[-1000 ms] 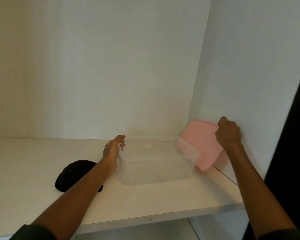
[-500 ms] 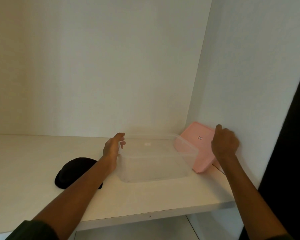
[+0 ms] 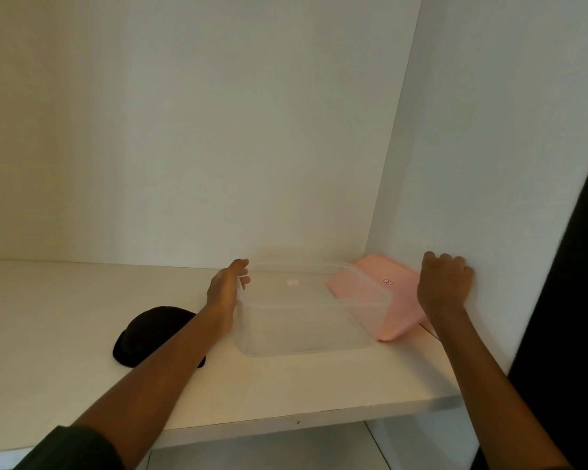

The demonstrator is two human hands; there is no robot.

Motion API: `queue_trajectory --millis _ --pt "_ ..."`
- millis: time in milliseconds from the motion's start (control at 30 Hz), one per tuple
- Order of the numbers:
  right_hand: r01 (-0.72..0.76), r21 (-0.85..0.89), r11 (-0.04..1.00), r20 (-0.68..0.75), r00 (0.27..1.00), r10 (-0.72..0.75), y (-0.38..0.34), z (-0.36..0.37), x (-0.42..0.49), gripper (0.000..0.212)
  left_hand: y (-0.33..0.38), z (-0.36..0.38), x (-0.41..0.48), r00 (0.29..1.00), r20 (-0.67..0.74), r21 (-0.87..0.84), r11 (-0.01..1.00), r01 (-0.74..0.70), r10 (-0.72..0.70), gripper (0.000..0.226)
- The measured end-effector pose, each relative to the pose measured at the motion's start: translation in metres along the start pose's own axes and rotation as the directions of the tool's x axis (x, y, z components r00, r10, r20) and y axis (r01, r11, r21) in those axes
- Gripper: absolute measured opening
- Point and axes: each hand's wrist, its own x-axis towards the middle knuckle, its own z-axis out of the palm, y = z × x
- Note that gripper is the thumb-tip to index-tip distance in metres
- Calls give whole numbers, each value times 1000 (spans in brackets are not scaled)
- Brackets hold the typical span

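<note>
A clear plastic container [image 3: 306, 320] stands on the white shelf [image 3: 286, 395]. My left hand [image 3: 226, 290] grips its left rim, thumb over the edge. A pink lid [image 3: 391, 293] lies tilted behind the container's right end, low against the right wall. My right hand [image 3: 443, 286] holds the lid's right edge with curled fingers, close to the wall. Part of the lid shows through the clear container wall.
A black cap [image 3: 150, 334] lies on the shelf left of the container, partly under my left forearm. White back and right walls enclose the shelf corner. The shelf's front edge runs below the container; a lower compartment opens beneath it.
My right hand has lowered the pink lid from a steep lean against the wall to a flatter tilt behind the container. The left hand and container have stayed put.
</note>
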Motion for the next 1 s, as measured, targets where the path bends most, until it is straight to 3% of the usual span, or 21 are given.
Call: queue_trajectory --millis 300,467,633,733,833,933,1000 --pt "23 30 999 32 999 -24 -1 -5 -3 20 2 1 -2 1000 5 0 1000 7 -7 32" --pt "41 208 977 -20 999 -37 -9 -26 7 22 15 3 -5 1000 7 5 1000 22 -22 45" --pt "128 516 847 -67 992 -109 -36 -69 18 23 31 -7 -7 998 -48 96 995 -37 42 40" --pt "219 706 673 -48 963 -264 -68 -99 13 19 51 -21 -11 996 33 256 963 -83 77 27" --pt "311 855 415 -72 864 -498 -111 -132 -21 18 77 -46 -20 990 74 580 802 -142 122 27" --pt "321 918 235 -91 744 -662 -151 -158 -69 18 97 -78 -35 988 53 903 416 -109 145 44" --pt "317 923 219 -48 659 -751 -178 -163 -96 17 105 -95 -47 995 13 984 175 -30 100 48"
